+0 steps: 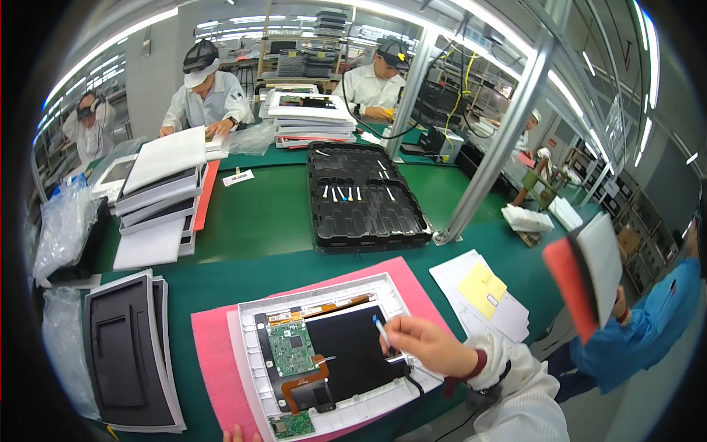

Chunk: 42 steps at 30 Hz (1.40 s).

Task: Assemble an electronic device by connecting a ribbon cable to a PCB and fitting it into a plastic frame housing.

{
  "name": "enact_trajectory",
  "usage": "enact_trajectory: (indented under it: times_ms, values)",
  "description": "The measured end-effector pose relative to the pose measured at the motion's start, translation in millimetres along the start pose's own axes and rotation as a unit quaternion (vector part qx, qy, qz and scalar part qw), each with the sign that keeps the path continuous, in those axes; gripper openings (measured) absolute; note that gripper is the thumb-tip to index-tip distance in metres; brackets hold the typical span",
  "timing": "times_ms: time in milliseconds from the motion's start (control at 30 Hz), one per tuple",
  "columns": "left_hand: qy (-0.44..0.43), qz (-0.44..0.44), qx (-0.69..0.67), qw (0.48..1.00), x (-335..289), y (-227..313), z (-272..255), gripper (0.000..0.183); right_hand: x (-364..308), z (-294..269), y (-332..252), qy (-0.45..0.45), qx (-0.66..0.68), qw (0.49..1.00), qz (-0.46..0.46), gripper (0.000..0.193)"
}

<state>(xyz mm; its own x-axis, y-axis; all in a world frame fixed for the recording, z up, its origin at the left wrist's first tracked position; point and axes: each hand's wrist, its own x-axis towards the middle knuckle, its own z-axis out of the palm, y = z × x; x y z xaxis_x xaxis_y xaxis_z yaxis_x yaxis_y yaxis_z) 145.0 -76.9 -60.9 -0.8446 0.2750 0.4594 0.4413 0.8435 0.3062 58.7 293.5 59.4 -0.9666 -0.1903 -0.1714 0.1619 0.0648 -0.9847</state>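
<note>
R hand [427, 346] pinches blue-tipped strip [380, 328] R of green PCB [286, 352], long axis pointing away, slightly L; L hand [238, 435] below-L of PCB, mostly cropped, can't tell grip.

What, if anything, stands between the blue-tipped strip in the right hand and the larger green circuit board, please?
Nothing visible does: only black panel shows between the blue-tipped strip in the right hand and the larger green circuit board to its left.
</note>
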Motion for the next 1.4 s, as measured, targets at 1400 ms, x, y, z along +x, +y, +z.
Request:
enact_trajectory:
  times_ms: [1400]
  values:
    - [-0.058,-0.121,-0.5,0.856,75,77,-21,0.011,-44,129,63,-0.033,0.05,0.99,-0.124,0.005]
